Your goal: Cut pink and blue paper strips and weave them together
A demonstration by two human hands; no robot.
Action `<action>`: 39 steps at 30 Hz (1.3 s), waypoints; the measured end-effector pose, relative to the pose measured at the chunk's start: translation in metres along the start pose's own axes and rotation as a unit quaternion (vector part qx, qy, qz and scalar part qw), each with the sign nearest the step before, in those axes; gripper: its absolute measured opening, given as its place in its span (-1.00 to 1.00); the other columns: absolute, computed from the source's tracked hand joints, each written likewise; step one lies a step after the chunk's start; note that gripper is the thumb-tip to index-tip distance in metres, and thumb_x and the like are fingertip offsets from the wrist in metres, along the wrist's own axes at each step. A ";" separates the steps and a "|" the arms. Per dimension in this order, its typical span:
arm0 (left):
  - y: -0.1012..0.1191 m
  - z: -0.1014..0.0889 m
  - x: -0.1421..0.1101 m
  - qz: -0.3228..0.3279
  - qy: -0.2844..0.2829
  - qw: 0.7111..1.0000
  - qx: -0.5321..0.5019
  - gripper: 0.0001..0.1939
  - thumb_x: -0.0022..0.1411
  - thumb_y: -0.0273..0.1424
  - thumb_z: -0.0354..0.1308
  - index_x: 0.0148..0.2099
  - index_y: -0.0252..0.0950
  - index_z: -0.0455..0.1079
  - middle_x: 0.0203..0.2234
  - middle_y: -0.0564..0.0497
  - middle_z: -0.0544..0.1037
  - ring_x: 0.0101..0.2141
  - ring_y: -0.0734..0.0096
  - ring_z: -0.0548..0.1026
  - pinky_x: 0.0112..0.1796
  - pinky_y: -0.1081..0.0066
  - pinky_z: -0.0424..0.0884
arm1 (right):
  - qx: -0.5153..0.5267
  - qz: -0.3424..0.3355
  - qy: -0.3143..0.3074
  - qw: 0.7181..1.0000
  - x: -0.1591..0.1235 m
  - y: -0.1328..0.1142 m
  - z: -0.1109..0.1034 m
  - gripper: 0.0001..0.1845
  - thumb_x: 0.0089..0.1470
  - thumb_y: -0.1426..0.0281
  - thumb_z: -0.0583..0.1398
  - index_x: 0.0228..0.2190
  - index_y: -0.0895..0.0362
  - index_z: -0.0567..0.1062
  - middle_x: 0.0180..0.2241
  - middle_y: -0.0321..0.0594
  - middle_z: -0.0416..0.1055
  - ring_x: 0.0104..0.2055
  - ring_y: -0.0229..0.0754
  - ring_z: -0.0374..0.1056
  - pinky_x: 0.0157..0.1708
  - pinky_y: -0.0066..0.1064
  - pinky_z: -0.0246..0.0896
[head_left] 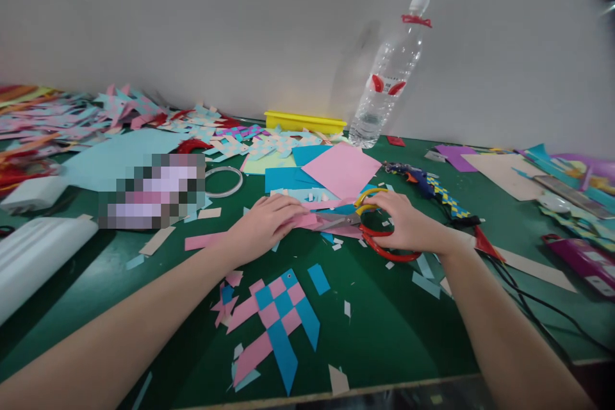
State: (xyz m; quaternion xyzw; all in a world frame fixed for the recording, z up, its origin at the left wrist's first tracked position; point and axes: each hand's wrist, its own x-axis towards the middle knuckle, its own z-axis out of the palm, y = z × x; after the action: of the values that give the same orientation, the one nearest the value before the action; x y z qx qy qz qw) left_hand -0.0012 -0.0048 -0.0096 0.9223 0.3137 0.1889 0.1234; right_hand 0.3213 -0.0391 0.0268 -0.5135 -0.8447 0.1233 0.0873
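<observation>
My left hand (264, 230) presses its fingers together on a piece of pink paper (306, 221) just above the table. In my right hand (408, 221) is a pair of scissors (355, 218) with one yellow and one red handle loop. The blades point left, against the pink paper; whether they are cutting into it I cannot tell. Closer to me lies a woven pink and blue paper fish (281, 307) with long strip ends. A small pink paper shape (225, 301) and a blue paper piece (318, 278) lie beside it.
Behind my hands are pink sheets (342, 170) and blue sheets (281, 179). A clear bottle (389, 70) leans on the grey wall. A roll of tape (223, 182), a blurred-out object (154, 192), black cables (528, 298) and scattered scraps lie on the green table (384, 346).
</observation>
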 end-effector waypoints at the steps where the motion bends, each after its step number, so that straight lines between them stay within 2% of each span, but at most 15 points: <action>1: -0.001 0.001 0.000 -0.001 -0.002 1.000 0.002 -0.67 0.40 -0.38 -0.13 0.13 -0.17 0.30 0.06 -0.04 0.39 0.07 0.24 0.30 0.07 0.15 0.19 | 0.003 -0.001 -0.006 1.000 0.000 -0.001 0.000 -0.45 -0.04 0.11 0.22 0.00 -0.01 0.36 0.06 -0.11 0.31 0.18 0.11 0.12 0.16 0.00 -0.07; 9: 0.000 0.003 0.001 -0.002 -0.025 0.999 0.022 -0.66 0.41 -0.38 -0.18 0.09 -0.16 0.34 0.05 -0.03 0.40 0.06 0.25 0.30 0.07 0.12 0.17 | 0.021 -0.008 -0.016 1.000 0.001 -0.005 -0.002 -0.46 -0.05 0.14 0.23 0.00 -0.03 0.37 0.08 -0.16 0.29 0.17 0.12 0.14 0.13 0.00 0.01; 20: 0.001 0.002 0.001 0.002 -0.064 0.997 0.034 -0.62 0.37 -0.53 -0.13 0.10 -0.07 0.33 0.13 0.05 0.33 0.12 0.26 0.23 0.07 0.14 0.11 | 0.036 -0.007 -0.030 0.999 -0.001 -0.001 -0.005 -0.46 -0.11 0.23 0.26 -0.02 -0.03 0.40 0.08 -0.16 0.30 0.17 0.09 0.16 0.14 -0.01 0.04; 30: 0.005 0.001 0.001 0.009 -0.043 0.999 0.012 -0.69 0.42 -0.27 -0.13 0.04 -0.10 0.39 0.07 0.04 0.39 0.07 0.28 0.29 0.05 0.20 0.15 | 0.028 0.007 -0.045 0.999 -0.003 0.001 -0.007 -0.46 -0.11 0.23 0.26 -0.02 -0.06 0.42 0.08 -0.19 0.34 0.17 0.10 0.18 0.14 -0.01 0.06; 34: 0.007 0.000 0.001 0.009 -0.040 0.999 0.009 -0.69 0.41 -0.28 -0.11 0.09 -0.12 0.35 0.11 0.03 0.38 0.11 0.27 0.28 0.07 0.17 0.14 | 0.022 0.007 -0.041 0.999 -0.003 0.000 -0.008 -0.48 -0.10 0.22 0.25 -0.03 -0.03 0.43 0.07 -0.16 0.35 0.16 0.11 0.20 0.14 -0.02 0.07; 39: 0.011 -0.001 0.002 0.057 -0.031 0.998 -0.005 -0.66 0.42 -0.39 -0.16 0.09 -0.14 0.38 0.08 0.09 0.44 0.12 0.36 0.30 0.11 0.24 0.15 | 0.021 -0.005 -0.033 0.999 -0.002 -0.002 -0.006 -0.49 -0.09 0.23 0.24 -0.04 -0.03 0.43 0.09 -0.18 0.33 0.16 0.09 0.19 0.15 -0.02 0.05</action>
State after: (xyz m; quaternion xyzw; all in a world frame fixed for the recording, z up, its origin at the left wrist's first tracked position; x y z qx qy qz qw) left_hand 0.0055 -0.0113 -0.0042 0.9434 0.2561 0.1681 0.1269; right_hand 0.3222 -0.0406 0.0330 -0.5031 -0.8469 0.1572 0.0710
